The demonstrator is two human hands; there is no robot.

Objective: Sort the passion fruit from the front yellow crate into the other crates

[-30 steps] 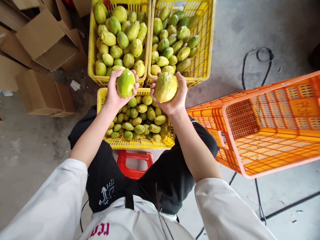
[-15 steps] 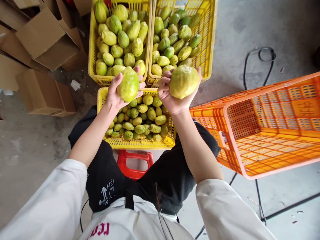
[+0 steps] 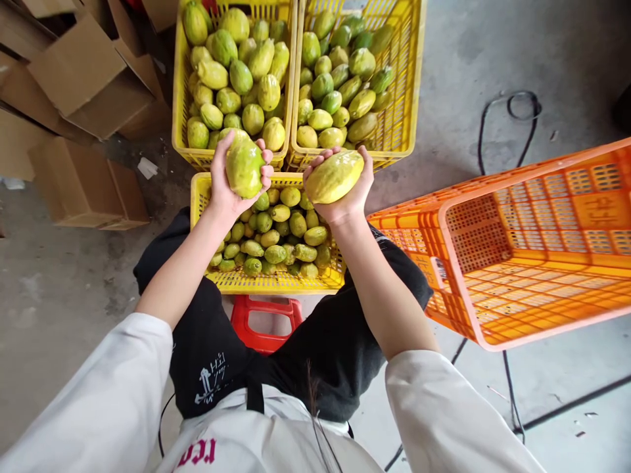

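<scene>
My left hand (image 3: 223,194) is wrapped round a green-yellow papaya (image 3: 245,169), fingers curled over its far right side. In my right hand (image 3: 346,205) rests a yellower papaya (image 3: 336,177), lying lengthwise across the palm with fingers bent round it. Both fruits are held above the near yellow crate (image 3: 276,286), which contains many smaller green-yellow fruits (image 3: 271,238). Just beyond stand two more yellow crates: a left one (image 3: 178,105) nearly full of papayas (image 3: 240,77) and a right one (image 3: 413,98) partly filled with greener papayas (image 3: 332,102).
An orange crate (image 3: 456,256) lies tilted on the right with its open side showing. Cardboard boxes (image 3: 79,69) pile up at the upper left. A red plastic stool (image 3: 252,336) is between my legs. Black cable (image 3: 480,141) loops across the concrete floor.
My right hand has moved left and slightly down, and its papaya now lies lengthwise. The left hand has turned its papaya and wrapped its fingers closer. The view has shifted slightly.
</scene>
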